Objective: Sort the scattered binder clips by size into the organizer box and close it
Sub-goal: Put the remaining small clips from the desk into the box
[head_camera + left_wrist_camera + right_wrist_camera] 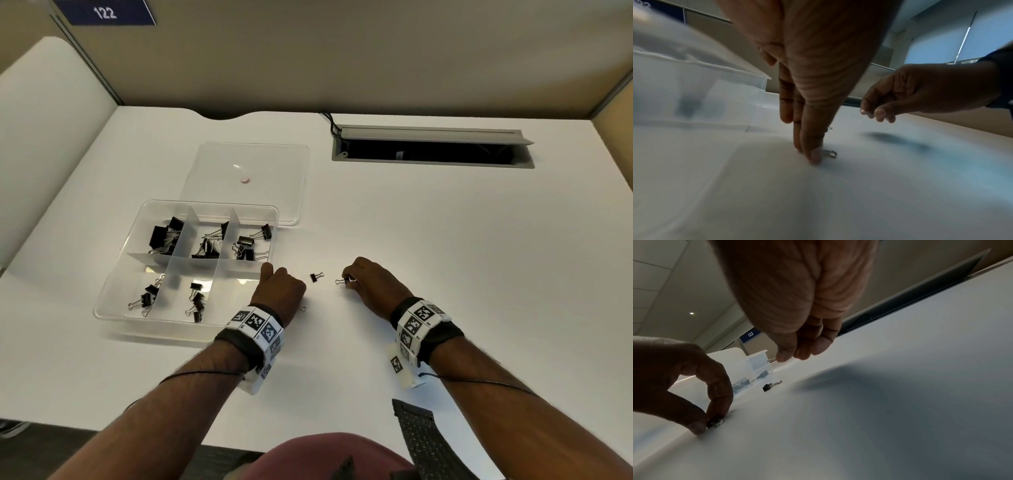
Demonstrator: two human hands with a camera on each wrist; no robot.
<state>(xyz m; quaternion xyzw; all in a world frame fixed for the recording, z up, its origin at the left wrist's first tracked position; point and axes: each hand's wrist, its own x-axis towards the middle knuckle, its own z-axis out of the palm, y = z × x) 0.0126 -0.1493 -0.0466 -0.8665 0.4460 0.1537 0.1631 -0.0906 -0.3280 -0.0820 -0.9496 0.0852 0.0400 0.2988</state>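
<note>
- Gathering the last strays: the right hand (373,284) pinches a small binder clip (343,281) just above the desk (445,240), and the left hand (279,289) pinches another clip (715,422) against the surface, beside the organizer box (113,305).
- One loose clip (316,277) lies on the desk between the hands, untouched.
- Sorting looks nearly done, I'd say: five compartments hold clips, and the lid (246,178) lies open behind the box.
- Next up, by my reading, both pinched clips go into a small-size compartment, then the loose one, then the lid comes over.
- Hard to make out: the left hand's clip is hidden from the head view, and only its wire shows in the blurred left wrist view.
- Which front compartment suits this size, I cannot tell.
</note>
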